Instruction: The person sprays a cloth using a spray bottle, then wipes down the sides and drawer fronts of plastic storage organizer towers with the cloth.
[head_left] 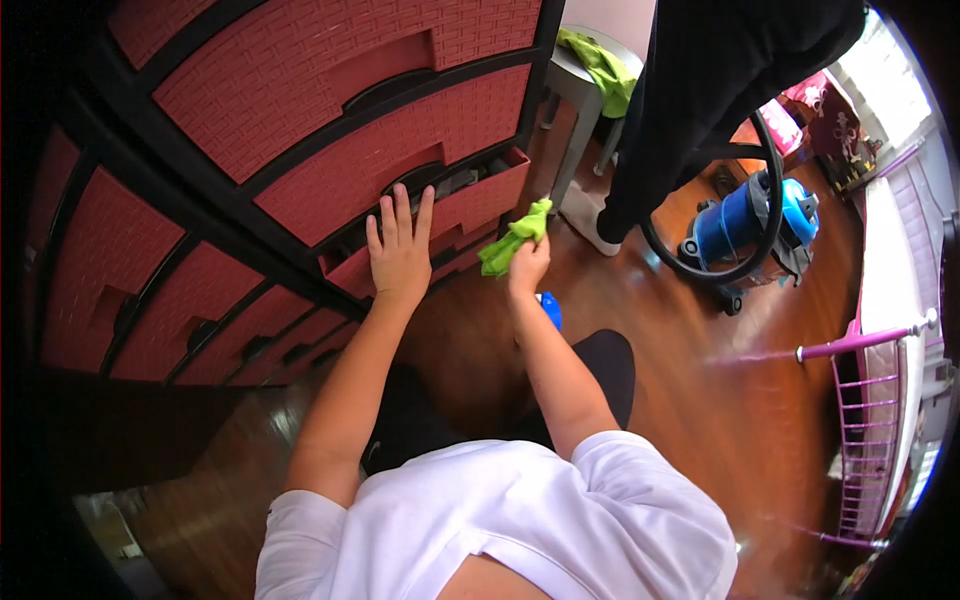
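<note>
A red woven-pattern drawer unit (pixel 350 110) with black edging stands in front of me. One lower drawer (pixel 480 200) is pulled partly out, with grey items visible inside it. My left hand (pixel 400 255) is at that drawer's front, fingers spread and holding nothing; whether it touches the drawer I cannot tell. In my right hand (pixel 529 268) is a bunched green cloth (pixel 513 243), to the right of the open drawer. A blue object (pixel 550 310) shows partly behind my right forearm, near the floor.
A person in dark trousers (pixel 690 100) stands at the upper right, beside a grey stool (pixel 575 85) with another green cloth (pixel 605 70). A blue vacuum cleaner (pixel 735 225) with a black hose (pixel 775 190) sits on the wooden floor. A pink-railed bed (pixel 865 400) is at far right.
</note>
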